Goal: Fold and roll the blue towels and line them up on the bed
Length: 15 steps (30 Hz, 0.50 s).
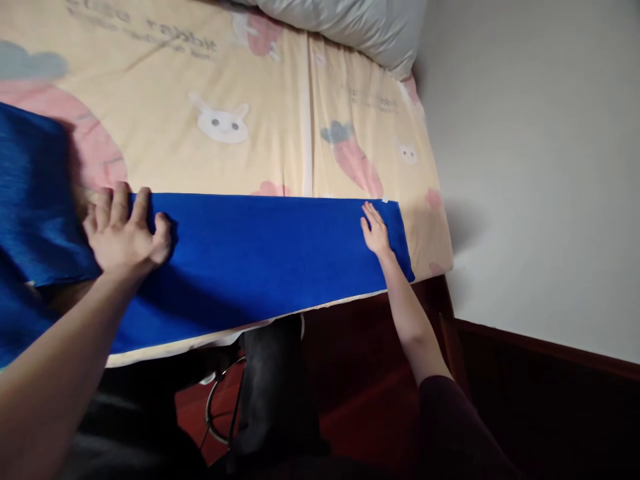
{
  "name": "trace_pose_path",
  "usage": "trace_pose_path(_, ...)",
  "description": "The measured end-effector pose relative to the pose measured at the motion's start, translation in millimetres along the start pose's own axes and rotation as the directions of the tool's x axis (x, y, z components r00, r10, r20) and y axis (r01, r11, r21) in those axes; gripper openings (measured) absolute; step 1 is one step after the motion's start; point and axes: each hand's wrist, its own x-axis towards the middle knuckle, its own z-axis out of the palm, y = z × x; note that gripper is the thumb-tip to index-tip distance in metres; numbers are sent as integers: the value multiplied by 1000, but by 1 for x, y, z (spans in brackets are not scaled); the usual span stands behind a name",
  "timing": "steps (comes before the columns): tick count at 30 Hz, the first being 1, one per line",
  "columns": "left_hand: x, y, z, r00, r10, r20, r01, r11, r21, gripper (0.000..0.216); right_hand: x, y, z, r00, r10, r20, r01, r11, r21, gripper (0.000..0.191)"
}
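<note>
A long blue cloth [260, 253], looking like a towel, lies flat along the near edge of the bed, with a small white tag at its far right corner. My left hand [127, 233] rests on its left part, palm down and fingers spread. Near the right end, my right hand [375, 230] lies flat on the cloth with fingers stretched out. Neither hand grips anything. More blue cloth [35, 193], rumpled and darker, is at the far left beside my left hand; I cannot tell whether it is the same piece.
The bed sheet [270, 153] is cream with rabbit and carrot prints. A pale pillow [350, 30] sits at the back. A white wall [540, 167] borders the bed on the right. Below the edge are my legs in dark trousers [275, 387] and a reddish floor with a round metal frame.
</note>
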Motion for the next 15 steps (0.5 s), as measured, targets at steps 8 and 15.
trace_pose_path(8,2,2,2,997,48,-65,-44,996,71,71,24,72,-17,982,91,-165,-100,994,-45,48)
trace_pose_path(15,2,2,3,994,68,-80,-61,994,87,70,23,48,-31,994,85,-68,-98,971,-218,56)
